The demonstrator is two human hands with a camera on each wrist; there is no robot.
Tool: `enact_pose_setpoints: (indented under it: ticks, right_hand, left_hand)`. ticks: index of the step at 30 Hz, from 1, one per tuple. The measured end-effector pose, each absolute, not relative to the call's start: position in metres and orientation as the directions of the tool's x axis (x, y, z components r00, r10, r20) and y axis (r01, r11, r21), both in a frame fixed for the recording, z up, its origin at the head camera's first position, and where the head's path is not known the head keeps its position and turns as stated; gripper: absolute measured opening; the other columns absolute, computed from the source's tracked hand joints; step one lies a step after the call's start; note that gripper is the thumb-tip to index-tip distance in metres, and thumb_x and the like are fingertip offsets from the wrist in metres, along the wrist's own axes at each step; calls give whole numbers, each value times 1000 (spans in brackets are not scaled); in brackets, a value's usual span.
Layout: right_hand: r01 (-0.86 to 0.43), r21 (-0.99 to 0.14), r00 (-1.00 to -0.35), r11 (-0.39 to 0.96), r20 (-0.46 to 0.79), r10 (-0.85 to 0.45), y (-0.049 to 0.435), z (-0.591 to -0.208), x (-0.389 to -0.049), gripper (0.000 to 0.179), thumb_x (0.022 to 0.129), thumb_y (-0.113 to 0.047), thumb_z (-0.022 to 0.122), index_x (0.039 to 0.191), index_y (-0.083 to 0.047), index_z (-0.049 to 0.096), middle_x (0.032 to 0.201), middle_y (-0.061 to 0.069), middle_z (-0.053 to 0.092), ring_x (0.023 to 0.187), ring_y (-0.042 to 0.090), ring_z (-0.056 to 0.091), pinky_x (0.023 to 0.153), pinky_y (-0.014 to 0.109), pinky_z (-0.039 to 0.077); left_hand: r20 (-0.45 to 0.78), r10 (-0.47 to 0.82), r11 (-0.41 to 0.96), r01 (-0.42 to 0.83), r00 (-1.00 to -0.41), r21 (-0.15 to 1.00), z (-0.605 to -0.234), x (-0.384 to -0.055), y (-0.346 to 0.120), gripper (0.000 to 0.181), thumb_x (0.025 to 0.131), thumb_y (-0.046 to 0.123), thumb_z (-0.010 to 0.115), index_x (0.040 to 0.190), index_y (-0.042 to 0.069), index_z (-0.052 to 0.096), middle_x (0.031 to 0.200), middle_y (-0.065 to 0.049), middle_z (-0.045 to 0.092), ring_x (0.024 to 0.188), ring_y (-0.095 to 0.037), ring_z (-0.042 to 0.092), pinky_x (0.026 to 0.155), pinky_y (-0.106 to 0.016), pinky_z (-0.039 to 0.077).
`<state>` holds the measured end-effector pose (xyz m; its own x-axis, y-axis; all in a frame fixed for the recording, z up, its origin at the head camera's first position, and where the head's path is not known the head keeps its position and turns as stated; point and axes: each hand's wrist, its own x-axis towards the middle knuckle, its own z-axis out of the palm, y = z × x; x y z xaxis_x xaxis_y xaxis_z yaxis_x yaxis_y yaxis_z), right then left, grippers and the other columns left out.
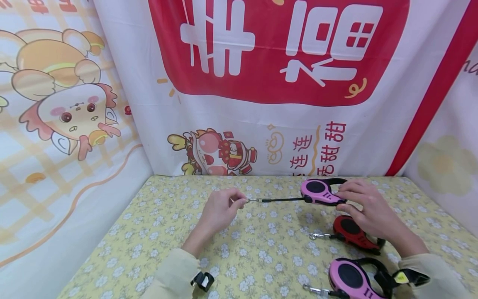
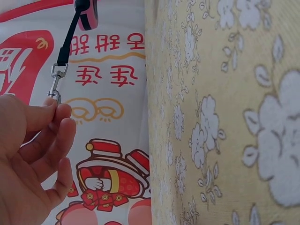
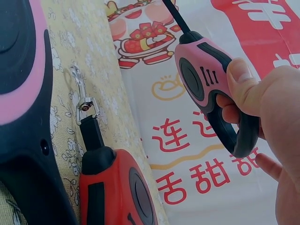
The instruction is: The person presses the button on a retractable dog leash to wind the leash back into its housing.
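Observation:
My right hand grips the handle of a pink and black retractable dog leash, its thumb on the top of the case. A black strap runs out of the case to the left, stretched taut over the table. At the strap's end is a silver metal snap hook, which my left hand pinches between thumb and forefinger. The other left fingers are loosely bent. Beneath my right hand a red and black retractable leash lies on the table, its snap hook pointing left.
A second pink leash lies nearest me on the right, its hook also toward the left. A yellow floral cloth covers the table. Printed white and red fabric hangs behind it, with more cloth walls at both sides.

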<state>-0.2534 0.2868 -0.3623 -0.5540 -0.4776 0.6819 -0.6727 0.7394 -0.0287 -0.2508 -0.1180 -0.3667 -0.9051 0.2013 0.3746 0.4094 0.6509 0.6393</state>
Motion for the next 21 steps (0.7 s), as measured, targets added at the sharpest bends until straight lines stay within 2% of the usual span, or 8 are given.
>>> enact_pose_setpoints:
  ticks: [21]
  right_hand:
    - [-687, -28, -543, 726, 683, -488, 286, -363, -253, 34, 68, -7, 95, 99, -12, 82, 105, 3, 76, 104, 27, 64, 90, 44, 47]
  left_hand:
    - [387, 232, 652, 438, -892, 619, -365, -247, -114, 9, 104, 17, 69, 101, 17, 77, 84, 7, 74, 66, -5, 60, 61, -23, 50]
